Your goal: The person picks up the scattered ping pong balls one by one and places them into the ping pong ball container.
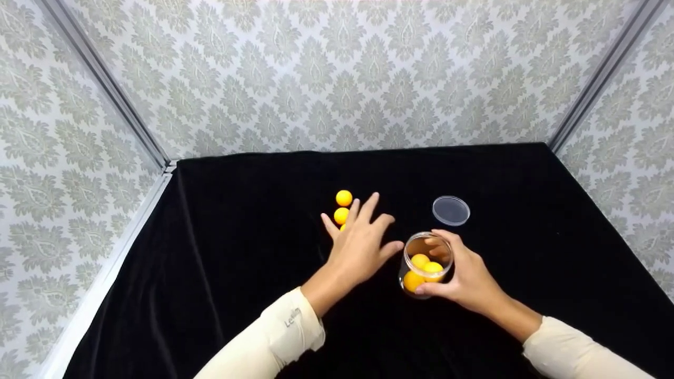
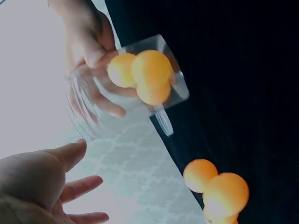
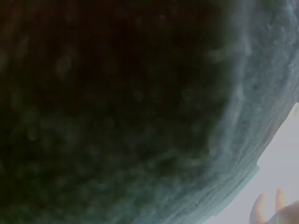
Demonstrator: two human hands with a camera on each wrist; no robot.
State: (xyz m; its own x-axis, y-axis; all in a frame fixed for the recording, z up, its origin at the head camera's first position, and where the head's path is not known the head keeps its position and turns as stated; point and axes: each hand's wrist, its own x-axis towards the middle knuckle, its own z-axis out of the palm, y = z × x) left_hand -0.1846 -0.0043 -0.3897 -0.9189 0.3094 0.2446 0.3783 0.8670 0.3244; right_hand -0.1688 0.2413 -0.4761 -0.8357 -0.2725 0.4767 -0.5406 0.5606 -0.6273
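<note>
My right hand [image 1: 471,273] grips a clear round jar [image 1: 406,257], thumb on the near side and fingers round the far side. Its mouth is uncovered, and several orange table tennis balls [image 1: 420,260] lie in the bottom. To the jar's left, my left hand [image 1: 358,245] is spread with nothing held, its thumb tip close to the rim. Just beyond its fingers, table tennis balls [image 1: 344,198] sit in a short row on the black cloth, the nearest partly hidden by the hand. The left wrist view shows the loose balls [image 2: 226,193] below the jar [image 2: 182,88].
A clear round lid [image 1: 451,210] lies flat on the black cloth [image 1: 253,210], behind the jar. Patterned walls [image 1: 326,73] with metal corner posts [image 1: 105,79] enclose the table. Dark, blurred fabric [image 3: 117,116] fills most of the right wrist view.
</note>
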